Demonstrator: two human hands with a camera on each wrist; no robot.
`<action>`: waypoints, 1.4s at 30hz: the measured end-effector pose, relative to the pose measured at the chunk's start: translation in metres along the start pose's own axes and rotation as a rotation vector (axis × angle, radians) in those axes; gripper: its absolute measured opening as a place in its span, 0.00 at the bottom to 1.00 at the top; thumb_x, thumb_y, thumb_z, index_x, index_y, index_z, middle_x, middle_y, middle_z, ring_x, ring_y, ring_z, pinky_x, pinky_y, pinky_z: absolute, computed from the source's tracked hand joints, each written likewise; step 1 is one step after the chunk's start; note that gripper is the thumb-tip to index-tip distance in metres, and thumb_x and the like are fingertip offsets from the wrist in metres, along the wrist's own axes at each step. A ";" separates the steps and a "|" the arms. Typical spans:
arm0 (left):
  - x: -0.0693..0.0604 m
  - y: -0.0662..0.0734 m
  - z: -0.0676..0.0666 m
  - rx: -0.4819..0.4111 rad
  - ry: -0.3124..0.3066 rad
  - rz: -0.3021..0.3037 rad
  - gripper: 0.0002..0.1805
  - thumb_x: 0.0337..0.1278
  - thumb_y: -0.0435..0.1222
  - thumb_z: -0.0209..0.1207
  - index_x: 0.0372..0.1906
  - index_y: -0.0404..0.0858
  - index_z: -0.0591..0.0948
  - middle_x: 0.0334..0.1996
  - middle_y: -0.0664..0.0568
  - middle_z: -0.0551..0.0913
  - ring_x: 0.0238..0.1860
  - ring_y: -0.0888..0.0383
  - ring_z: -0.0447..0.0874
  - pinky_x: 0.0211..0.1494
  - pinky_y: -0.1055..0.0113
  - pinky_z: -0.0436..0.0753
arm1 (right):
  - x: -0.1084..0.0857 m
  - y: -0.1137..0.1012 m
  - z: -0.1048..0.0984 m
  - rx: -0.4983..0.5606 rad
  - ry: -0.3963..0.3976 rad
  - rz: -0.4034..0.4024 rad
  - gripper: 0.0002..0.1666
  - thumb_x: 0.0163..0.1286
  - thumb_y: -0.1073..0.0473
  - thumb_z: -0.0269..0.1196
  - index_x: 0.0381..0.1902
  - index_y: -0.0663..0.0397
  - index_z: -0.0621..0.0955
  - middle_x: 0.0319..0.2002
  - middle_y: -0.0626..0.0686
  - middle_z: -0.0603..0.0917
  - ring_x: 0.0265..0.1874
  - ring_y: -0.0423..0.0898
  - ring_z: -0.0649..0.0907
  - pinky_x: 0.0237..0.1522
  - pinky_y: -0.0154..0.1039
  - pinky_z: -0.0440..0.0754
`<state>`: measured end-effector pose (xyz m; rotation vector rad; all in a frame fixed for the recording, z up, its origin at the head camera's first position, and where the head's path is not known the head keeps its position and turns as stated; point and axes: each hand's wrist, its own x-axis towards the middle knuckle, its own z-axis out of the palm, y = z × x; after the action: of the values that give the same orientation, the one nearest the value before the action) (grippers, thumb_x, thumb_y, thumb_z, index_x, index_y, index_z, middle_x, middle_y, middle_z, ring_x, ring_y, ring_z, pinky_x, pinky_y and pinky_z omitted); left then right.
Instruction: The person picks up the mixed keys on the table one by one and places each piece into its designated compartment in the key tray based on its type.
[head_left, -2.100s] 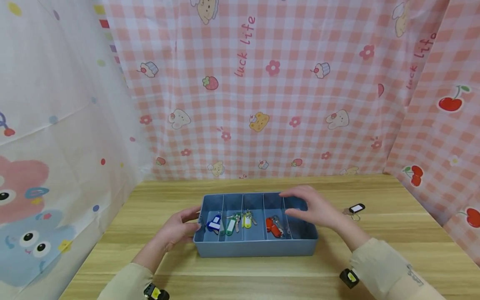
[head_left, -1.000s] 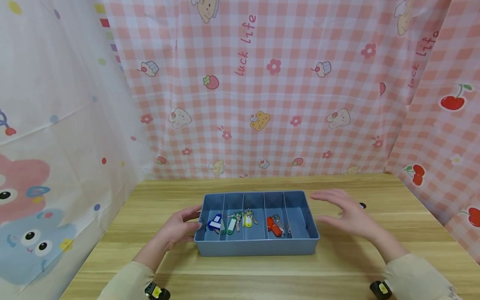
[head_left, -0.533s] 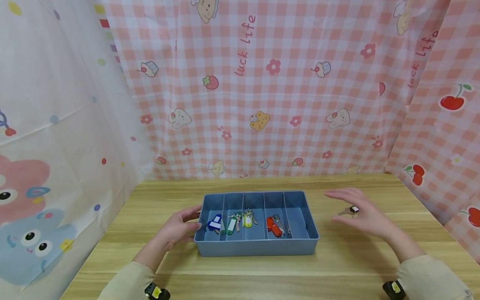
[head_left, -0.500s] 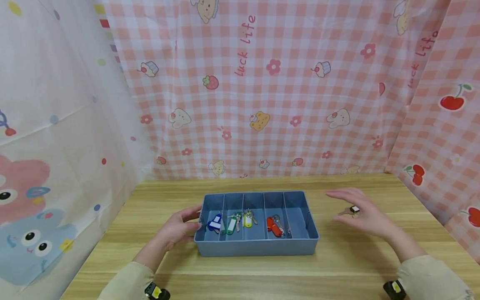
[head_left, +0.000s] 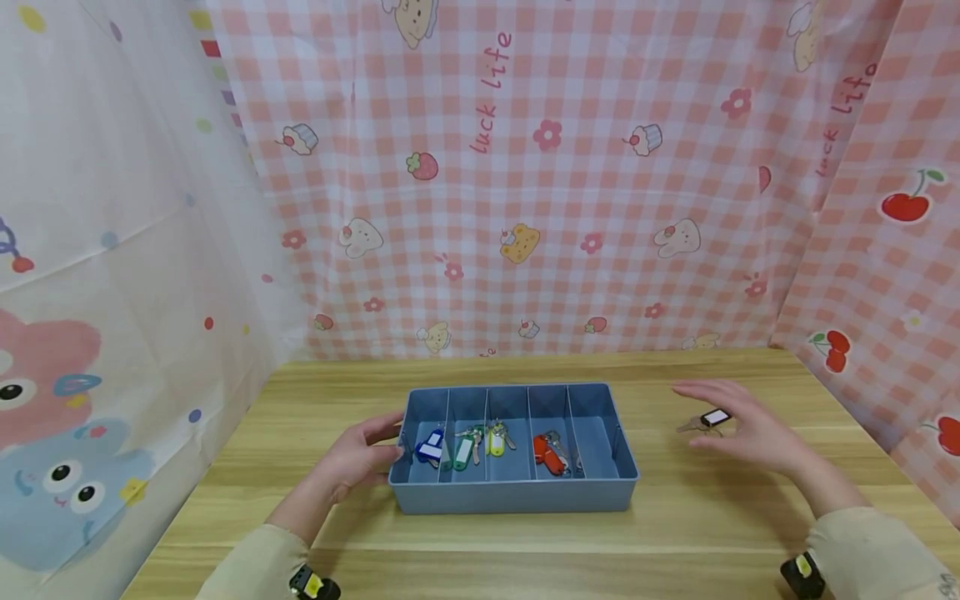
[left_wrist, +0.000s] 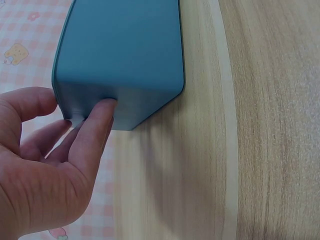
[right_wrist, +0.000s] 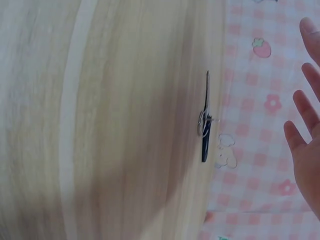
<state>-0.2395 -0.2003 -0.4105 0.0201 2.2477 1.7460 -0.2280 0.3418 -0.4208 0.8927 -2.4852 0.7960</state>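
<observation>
A long blue-grey divided box point(head_left: 517, 497) stands on the wooden table. My left hand point(head_left: 356, 458) rests thumb and fingertips against its left end wall, which the left wrist view shows close up. Inside, from left to right, lie keys with blue tags point(head_left: 431, 447), green tags point(head_left: 463, 452), a yellow tag point(head_left: 496, 442) and red tags point(head_left: 551, 457), each colour in its own compartment. On the table right of the box lies a key with a black tag point(head_left: 716, 417) on a ring. My right hand point(head_left: 757, 437) hovers around it, thumb and fingers spread apart, holding nothing.
Pink checked cloth point(head_left: 465, 250) hangs behind the table point(head_left: 495, 558) and along its right side. A white printed cloth point(head_left: 135, 250) hangs at the left. A black wrist-worn device point(head_left: 802, 575) sits at each sleeve.
My right hand has moved from above the box's right end out to the right, to the key with the black tag. The left hand and the box have stayed nearly still.
</observation>
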 end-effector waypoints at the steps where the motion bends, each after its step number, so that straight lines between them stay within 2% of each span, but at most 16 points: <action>1: 0.000 0.000 0.000 -0.001 0.000 0.001 0.34 0.61 0.23 0.56 0.73 0.33 0.65 0.69 0.29 0.65 0.61 0.33 0.72 0.50 0.42 0.81 | -0.001 0.002 0.000 -0.004 -0.001 0.002 0.44 0.47 0.63 0.79 0.65 0.52 0.77 0.61 0.51 0.78 0.61 0.33 0.67 0.55 0.25 0.60; 10: 0.000 0.000 0.000 -0.016 0.006 0.008 0.34 0.60 0.22 0.55 0.73 0.32 0.65 0.68 0.29 0.65 0.61 0.34 0.73 0.50 0.41 0.81 | -0.006 0.015 -0.003 -0.048 -0.003 0.004 0.44 0.47 0.64 0.79 0.65 0.52 0.77 0.60 0.55 0.78 0.60 0.35 0.67 0.56 0.21 0.57; 16: 0.000 0.000 0.001 0.007 0.003 0.002 0.34 0.61 0.22 0.56 0.73 0.33 0.65 0.68 0.29 0.65 0.61 0.33 0.72 0.50 0.41 0.81 | -0.010 0.024 -0.004 -0.055 -0.024 0.023 0.43 0.48 0.65 0.78 0.65 0.53 0.77 0.60 0.57 0.78 0.60 0.36 0.67 0.56 0.23 0.58; 21: 0.002 0.000 0.001 0.015 0.005 -0.005 0.34 0.61 0.23 0.56 0.73 0.34 0.65 0.69 0.30 0.65 0.61 0.34 0.72 0.50 0.42 0.81 | -0.010 0.028 -0.006 -0.063 -0.056 0.062 0.42 0.50 0.64 0.77 0.64 0.53 0.77 0.60 0.59 0.78 0.59 0.43 0.69 0.54 0.37 0.65; 23: 0.003 0.000 0.000 0.015 0.014 -0.010 0.34 0.61 0.23 0.57 0.73 0.35 0.66 0.68 0.30 0.66 0.61 0.35 0.73 0.50 0.42 0.82 | -0.010 0.029 -0.006 -0.066 -0.070 0.075 0.41 0.50 0.64 0.77 0.64 0.53 0.77 0.60 0.59 0.78 0.58 0.45 0.69 0.52 0.40 0.66; 26: 0.002 0.000 0.001 0.017 0.025 -0.013 0.34 0.61 0.23 0.57 0.73 0.35 0.67 0.68 0.31 0.67 0.61 0.35 0.73 0.50 0.43 0.82 | -0.012 0.035 -0.006 -0.065 -0.070 0.061 0.40 0.50 0.65 0.77 0.63 0.53 0.78 0.59 0.59 0.78 0.58 0.43 0.69 0.54 0.31 0.63; 30: 0.002 0.001 0.001 0.026 0.019 -0.012 0.34 0.61 0.23 0.57 0.73 0.35 0.66 0.68 0.30 0.66 0.61 0.35 0.73 0.50 0.43 0.82 | -0.014 0.044 -0.005 -0.065 -0.054 -0.001 0.38 0.48 0.68 0.77 0.60 0.55 0.79 0.56 0.61 0.80 0.57 0.36 0.69 0.55 0.19 0.56; 33: 0.001 0.000 0.000 0.029 0.010 -0.005 0.34 0.61 0.23 0.57 0.73 0.34 0.65 0.68 0.30 0.66 0.61 0.34 0.73 0.50 0.42 0.82 | -0.015 0.049 -0.004 -0.068 -0.048 -0.031 0.37 0.47 0.70 0.76 0.58 0.58 0.80 0.54 0.62 0.81 0.57 0.32 0.69 0.56 0.17 0.55; 37: 0.001 0.000 0.000 0.035 0.020 -0.006 0.34 0.61 0.23 0.57 0.73 0.35 0.66 0.68 0.31 0.67 0.61 0.34 0.73 0.50 0.42 0.82 | -0.017 0.054 -0.002 -0.076 -0.049 -0.027 0.36 0.47 0.69 0.77 0.57 0.58 0.81 0.53 0.62 0.81 0.57 0.31 0.69 0.55 0.16 0.55; 42: 0.001 0.000 0.000 0.035 0.032 -0.013 0.34 0.61 0.23 0.57 0.73 0.35 0.67 0.68 0.31 0.68 0.60 0.35 0.74 0.49 0.43 0.82 | -0.017 0.061 0.000 -0.093 -0.037 -0.053 0.34 0.44 0.70 0.77 0.54 0.59 0.82 0.50 0.60 0.84 0.54 0.39 0.76 0.56 0.16 0.57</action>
<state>-0.2402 -0.1999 -0.4109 -0.0158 2.2956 1.7122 -0.2560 0.3885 -0.4526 0.9436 -2.4970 0.6461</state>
